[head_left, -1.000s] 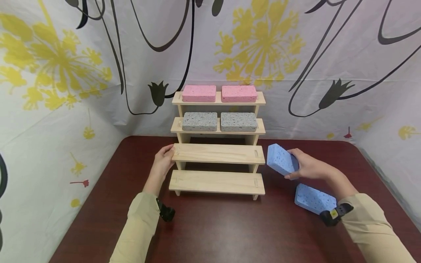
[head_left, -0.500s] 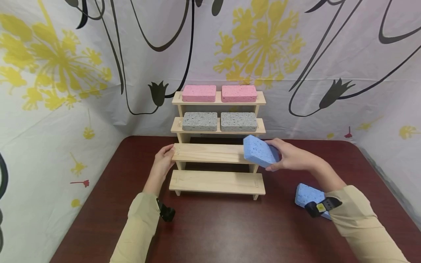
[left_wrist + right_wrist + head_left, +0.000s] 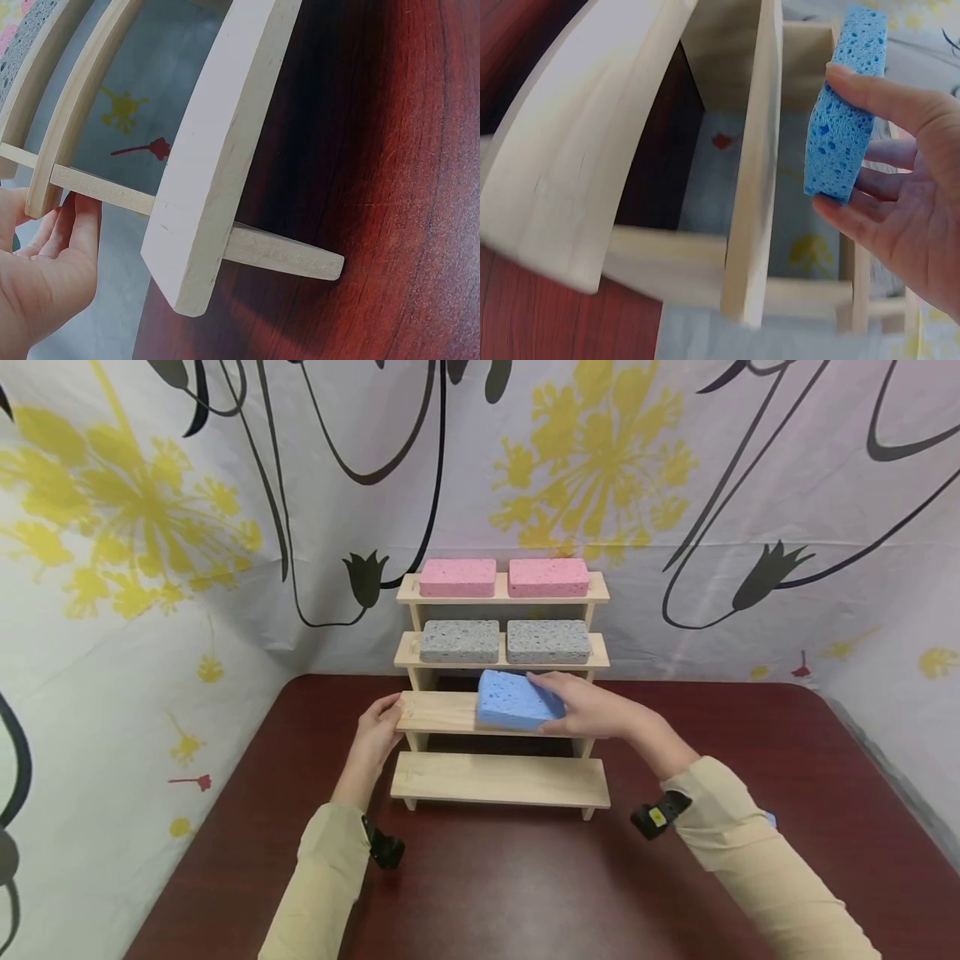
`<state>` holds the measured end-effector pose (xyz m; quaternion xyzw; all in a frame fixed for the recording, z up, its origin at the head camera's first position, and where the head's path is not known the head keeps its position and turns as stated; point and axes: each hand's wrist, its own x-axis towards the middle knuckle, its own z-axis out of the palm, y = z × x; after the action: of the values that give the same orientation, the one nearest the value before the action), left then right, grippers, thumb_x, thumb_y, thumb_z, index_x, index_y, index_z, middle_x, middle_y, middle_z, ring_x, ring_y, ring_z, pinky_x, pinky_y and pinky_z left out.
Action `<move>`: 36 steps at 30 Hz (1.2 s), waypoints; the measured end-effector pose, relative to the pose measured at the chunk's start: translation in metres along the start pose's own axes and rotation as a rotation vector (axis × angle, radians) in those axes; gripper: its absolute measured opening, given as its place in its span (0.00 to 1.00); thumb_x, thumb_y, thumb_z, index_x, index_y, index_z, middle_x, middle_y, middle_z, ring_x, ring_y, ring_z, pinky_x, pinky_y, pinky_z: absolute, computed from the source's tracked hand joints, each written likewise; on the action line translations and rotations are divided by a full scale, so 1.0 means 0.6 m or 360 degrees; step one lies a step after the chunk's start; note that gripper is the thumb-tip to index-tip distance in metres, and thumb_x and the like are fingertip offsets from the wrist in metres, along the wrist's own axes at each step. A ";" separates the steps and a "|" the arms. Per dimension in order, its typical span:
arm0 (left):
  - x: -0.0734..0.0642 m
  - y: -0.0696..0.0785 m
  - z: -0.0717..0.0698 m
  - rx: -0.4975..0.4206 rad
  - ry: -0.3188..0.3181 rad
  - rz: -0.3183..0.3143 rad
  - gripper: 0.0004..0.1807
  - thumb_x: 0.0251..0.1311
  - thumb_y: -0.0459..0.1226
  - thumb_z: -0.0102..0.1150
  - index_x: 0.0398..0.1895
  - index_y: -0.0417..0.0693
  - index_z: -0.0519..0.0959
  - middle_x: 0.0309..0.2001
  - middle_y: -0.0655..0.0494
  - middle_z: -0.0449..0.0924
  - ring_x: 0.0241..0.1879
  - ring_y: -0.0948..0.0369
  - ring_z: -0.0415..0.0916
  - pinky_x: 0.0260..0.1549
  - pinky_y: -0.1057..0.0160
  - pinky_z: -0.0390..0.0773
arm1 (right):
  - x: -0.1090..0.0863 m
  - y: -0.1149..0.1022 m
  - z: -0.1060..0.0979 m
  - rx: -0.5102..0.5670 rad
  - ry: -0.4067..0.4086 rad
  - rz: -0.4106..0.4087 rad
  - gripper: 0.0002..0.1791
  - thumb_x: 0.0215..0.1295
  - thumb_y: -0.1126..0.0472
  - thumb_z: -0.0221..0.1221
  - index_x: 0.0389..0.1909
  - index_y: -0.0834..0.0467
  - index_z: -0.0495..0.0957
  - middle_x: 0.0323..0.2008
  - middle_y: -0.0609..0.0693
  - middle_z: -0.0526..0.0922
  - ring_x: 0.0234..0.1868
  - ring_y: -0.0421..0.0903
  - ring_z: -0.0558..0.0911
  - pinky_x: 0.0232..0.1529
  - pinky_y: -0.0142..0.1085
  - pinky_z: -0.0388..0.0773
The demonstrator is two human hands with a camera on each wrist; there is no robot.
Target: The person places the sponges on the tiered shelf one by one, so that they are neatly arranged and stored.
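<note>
My right hand point(image 3: 600, 708) holds a blue sponge point(image 3: 512, 700) between thumb and fingers, at the second step from the bottom of a wooden tiered rack point(image 3: 501, 777). In the right wrist view, the thumb lies on one face of the blue sponge point(image 3: 840, 139) and the fingers on the other. Whether the sponge touches the board cannot be told. My left hand point(image 3: 377, 733) grips the left end of that same step; the left wrist view has its fingers point(image 3: 79, 229) at the board's end. Two grey sponges point(image 3: 460, 642) and two pink sponges point(image 3: 457, 578) sit on the upper steps.
A second blue sponge point(image 3: 770, 819) lies on the dark red-brown table point(image 3: 480, 885), mostly hidden behind the right sleeve point(image 3: 750, 843). Behind the rack hangs a white cloth point(image 3: 315, 510) with yellow and dark flower prints.
My right hand has carried the blue sponge leftward from beside the rack to over the second step from the bottom. The left hand keeps its grip at the board's end.
</note>
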<state>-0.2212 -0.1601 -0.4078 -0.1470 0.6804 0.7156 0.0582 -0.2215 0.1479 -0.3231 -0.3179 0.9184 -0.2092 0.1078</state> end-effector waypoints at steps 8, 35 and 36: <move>0.002 -0.001 0.007 0.0006 -0.0004 0.0005 0.24 0.68 0.42 0.42 0.66 0.45 0.59 0.64 0.42 0.63 0.61 0.52 0.65 0.63 0.54 0.65 | 0.052 -0.036 0.023 -0.0173 0.0051 -0.0087 0.39 0.54 0.53 0.64 0.65 0.63 0.61 0.63 0.64 0.64 0.65 0.59 0.63 0.65 0.49 0.62; 0.006 -0.006 0.006 -0.0037 0.0006 -0.0016 0.24 0.69 0.41 0.41 0.66 0.44 0.60 0.63 0.42 0.64 0.59 0.54 0.66 0.62 0.57 0.66 | 0.030 -0.009 0.053 -0.0169 0.0303 -0.0199 0.44 0.51 0.45 0.64 0.65 0.60 0.59 0.64 0.59 0.64 0.64 0.58 0.62 0.65 0.54 0.58; 0.005 -0.004 0.005 -0.0036 0.0011 -0.0012 0.24 0.69 0.41 0.41 0.66 0.44 0.59 0.63 0.42 0.64 0.59 0.54 0.66 0.62 0.57 0.66 | 0.019 -0.001 0.051 -0.0144 0.0326 -0.0181 0.44 0.51 0.45 0.64 0.65 0.59 0.60 0.64 0.59 0.64 0.64 0.57 0.62 0.65 0.54 0.58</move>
<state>-0.2239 -0.1575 -0.4112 -0.1526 0.6720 0.7224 0.0569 -0.2201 0.1305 -0.3511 -0.3509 0.9136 -0.2048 -0.0129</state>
